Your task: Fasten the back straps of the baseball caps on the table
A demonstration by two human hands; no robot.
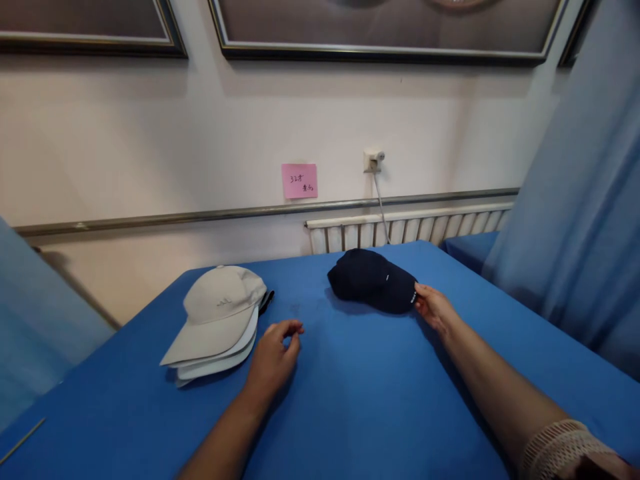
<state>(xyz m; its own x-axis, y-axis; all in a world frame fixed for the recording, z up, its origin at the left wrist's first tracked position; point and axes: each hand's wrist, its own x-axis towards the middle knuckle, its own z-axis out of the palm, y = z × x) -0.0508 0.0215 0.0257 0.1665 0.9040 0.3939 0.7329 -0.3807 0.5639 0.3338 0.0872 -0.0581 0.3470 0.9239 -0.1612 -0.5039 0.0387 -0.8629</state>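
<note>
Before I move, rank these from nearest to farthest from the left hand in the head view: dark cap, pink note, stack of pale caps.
1. Stack of pale caps: just left of the left hand.
2. Dark cap: ahead and to the right, at the right hand.
3. Pink note: on the wall, beyond the far edge of the table.

The top edge crops the framed picture (pixel 383 30) at upper centre, and lettering (pixel 413 298) on the dark cap (pixel 367 277) is too small to read.
</note>
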